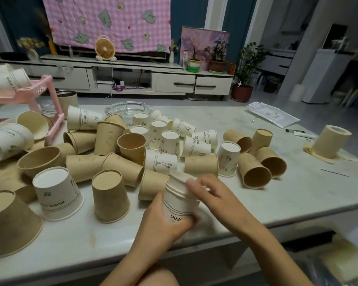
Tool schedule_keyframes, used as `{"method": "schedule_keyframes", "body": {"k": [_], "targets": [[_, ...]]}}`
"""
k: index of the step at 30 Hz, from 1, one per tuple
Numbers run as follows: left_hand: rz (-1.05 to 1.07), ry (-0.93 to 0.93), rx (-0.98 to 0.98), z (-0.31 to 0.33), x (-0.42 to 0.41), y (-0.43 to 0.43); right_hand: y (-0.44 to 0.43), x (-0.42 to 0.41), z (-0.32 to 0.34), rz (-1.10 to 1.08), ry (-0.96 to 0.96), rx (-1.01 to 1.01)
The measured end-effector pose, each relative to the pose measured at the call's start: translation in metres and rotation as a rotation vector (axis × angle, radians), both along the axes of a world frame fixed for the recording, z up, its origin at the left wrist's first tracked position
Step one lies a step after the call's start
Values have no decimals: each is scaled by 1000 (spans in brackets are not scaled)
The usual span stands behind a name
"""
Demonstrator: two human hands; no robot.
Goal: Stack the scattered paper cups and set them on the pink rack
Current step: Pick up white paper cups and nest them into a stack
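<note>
Gripping nested white cups (pixel 179 198), left hand (pixel 165 221); right hand (pixel 207 187) pinching their rims.

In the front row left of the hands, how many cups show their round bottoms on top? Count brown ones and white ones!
Brown cups: 2
White cups: 1
Total: 3, leaving out the held white stack

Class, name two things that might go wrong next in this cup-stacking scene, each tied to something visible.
1. The white stack, gripped by the left hand with the right hand at its top, is near the table edge; a slip may drop it.
2. The racked cups on the pink rack lie sideways; adding more may roll them off.
</note>
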State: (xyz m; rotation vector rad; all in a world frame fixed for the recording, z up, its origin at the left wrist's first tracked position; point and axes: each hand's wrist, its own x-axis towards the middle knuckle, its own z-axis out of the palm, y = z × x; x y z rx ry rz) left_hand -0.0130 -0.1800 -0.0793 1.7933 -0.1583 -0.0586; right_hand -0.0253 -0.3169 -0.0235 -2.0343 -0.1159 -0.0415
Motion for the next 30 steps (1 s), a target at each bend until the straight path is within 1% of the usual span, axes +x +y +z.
{"method": "schedule_keyframes", "body": {"k": [2,3,6,7,8,10,11,13,15,17,19,20,21,23,25,27,28,29,30], "targets": [[10,-12,-35,-2,0,3,7,1,8,82,41,-68],[17,-17,-53,-2,-1,6,10,6,12,79,-6,-63],[31,-35,-55,-2,-8,17,11,38,12,-107,-239,-21],[30,-35,-54,-1,-10,21,10,52,9,-145,-285,-107],[30,-32,-58,-1,-11,25,10,67,7,-145,-303,-249],[50,-22,-61,0,-11,32,16,95,1,-14,-266,-496],[52,-16,-61,0,-10,35,22,106,1,64,-220,-551],[26,-10,-45,2,-8,38,34,125,-1,168,-132,-608],[-9,-10,-18,4,-7,41,43,140,-6,217,-80,-682],[-48,-7,-4,5,-6,43,49,148,-12,247,-109,-792],[-78,-20,-2,4,-5,44,50,150,-16,264,-162,-831],[-84,-32,-2,4,-5,43,49,147,-14,256,-164,-797],[-85,-40,0,4,-5,43,45,144,-10,246,-155,-717],[-93,-55,12,4,-4,41,33,131,8,183,-162,-473],[-90,-60,21,5,-2,40,18,110,33,111,-177,-114],[-79,-54,13,6,2,36,4,83,50,107,-121,273],[-71,-54,12,8,4,33,-2,70,52,129,-74,400],[-67,-65,7,11,4,30,-5,57,50,150,-53,461],[-71,-83,5,15,4,26,-6,45,47,149,-56,443]]}}
